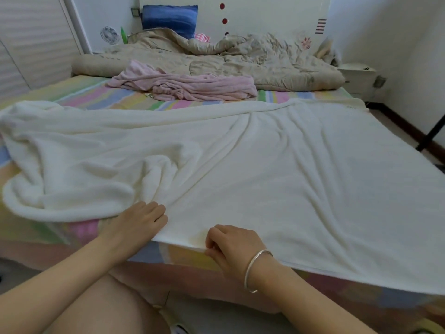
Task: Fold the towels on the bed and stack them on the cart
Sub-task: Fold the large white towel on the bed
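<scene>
A large white towel (277, 165) lies spread over the near part of the bed, flat on the right and bunched into folds on the left. My left hand (137, 220) rests at its near edge with the fingertips curled under the cloth by the bunched folds. My right hand (231, 244), with a silver bangle on the wrist, pinches the towel's near edge at the side of the bed. A crumpled pink towel (187, 84) lies farther back on the striped sheet. No cart is in view.
The bed's pastel striped sheet (101, 95) shows around the towels. A rumpled beige quilt (240, 59) and a blue pillow (169, 19) fill the head end. A white bedside table (358, 75) stands at the far right, a small fan (109, 34) at the far left.
</scene>
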A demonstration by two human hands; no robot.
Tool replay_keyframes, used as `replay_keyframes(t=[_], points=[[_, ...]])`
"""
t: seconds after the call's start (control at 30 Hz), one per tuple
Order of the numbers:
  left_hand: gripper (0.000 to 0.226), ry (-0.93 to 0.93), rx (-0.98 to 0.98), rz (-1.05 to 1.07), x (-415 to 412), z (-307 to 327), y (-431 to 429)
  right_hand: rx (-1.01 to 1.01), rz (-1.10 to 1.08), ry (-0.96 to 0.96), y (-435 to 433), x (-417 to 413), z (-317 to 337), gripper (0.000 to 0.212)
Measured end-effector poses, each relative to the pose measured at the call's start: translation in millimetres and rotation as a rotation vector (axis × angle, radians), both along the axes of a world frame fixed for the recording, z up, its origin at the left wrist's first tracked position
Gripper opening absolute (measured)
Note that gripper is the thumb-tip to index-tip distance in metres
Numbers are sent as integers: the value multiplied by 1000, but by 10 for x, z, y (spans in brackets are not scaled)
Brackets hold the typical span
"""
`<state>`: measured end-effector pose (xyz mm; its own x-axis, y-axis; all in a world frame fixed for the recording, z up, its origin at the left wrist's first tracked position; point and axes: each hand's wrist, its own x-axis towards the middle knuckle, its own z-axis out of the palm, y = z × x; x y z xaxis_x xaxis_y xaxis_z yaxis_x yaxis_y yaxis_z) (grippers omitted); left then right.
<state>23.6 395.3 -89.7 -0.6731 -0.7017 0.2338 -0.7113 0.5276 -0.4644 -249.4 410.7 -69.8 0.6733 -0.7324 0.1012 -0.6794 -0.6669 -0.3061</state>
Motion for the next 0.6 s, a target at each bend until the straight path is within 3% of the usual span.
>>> replay_keyframes(t=[0.1, 0.3, 0.47, 0.6], points=[[35, 172, 65, 40, 81, -68, 89, 4, -46, -5, 32, 4, 5, 21], [83, 455, 97, 253, 232, -91, 395, 81, -163, -103, 38, 240, 88, 12], [50, 682, -32, 573, 490, -18, 428, 82, -132, -170, -80, 609, 208, 14], [50, 670, 30, 707, 830, 1, 313, 51, -46, -217, -224, 993, 302, 16]])
